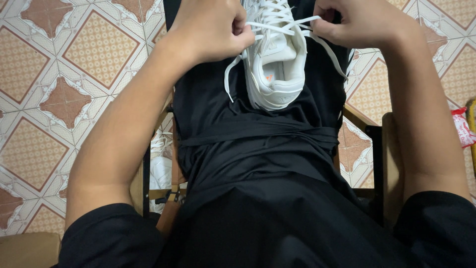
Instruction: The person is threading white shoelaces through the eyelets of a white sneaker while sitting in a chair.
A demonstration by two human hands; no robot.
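A white sneaker (277,69) rests on my lap, heel toward me, on black trousers. My left hand (210,30) is closed on the left end of its white lace (233,74), which hangs down beside the shoe. My right hand (357,22) pinches the right lace end, and that strand trails down the shoe's right side. Both hands sit level with the eyelets at the top edge of the view. The toe of the shoe is out of view.
I sit on a wooden chair (391,164) over a patterned tile floor (59,74). Another white shoe (161,168) lies under the chair at the left. A red and white packet (463,126) sits at the right edge.
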